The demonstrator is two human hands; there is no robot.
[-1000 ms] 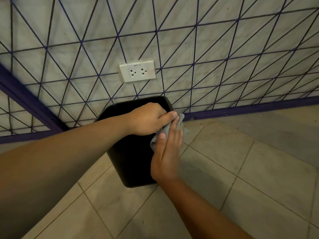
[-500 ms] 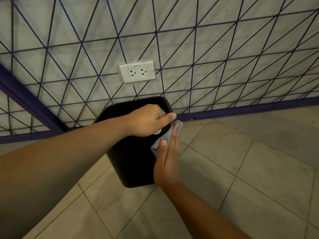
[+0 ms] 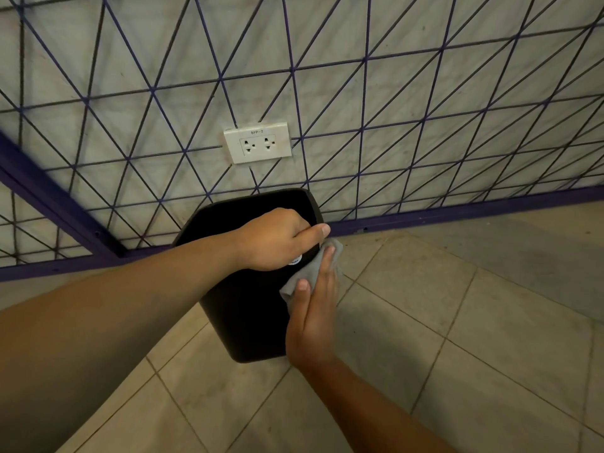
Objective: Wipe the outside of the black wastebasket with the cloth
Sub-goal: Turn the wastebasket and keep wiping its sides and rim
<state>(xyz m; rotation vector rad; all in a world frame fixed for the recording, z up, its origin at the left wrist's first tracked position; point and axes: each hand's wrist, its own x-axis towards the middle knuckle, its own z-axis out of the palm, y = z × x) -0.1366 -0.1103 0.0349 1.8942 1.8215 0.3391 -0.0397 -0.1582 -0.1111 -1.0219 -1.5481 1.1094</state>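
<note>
The black plastic wastebasket [image 3: 248, 308] is standing on the beige tiled floor [image 3: 425, 322], close to the wall with the purple triangle-patterned grid [image 3: 359, 93], below a white double wall socket [image 3: 257, 142]. The left hand [image 3: 274, 238] is gripping the wastebasket's rim, fingers curled over it. The right hand [image 3: 312, 318] is pressing a small grey cloth [image 3: 310, 273] flat against the wastebasket's right outer side, fingers straight.
</note>
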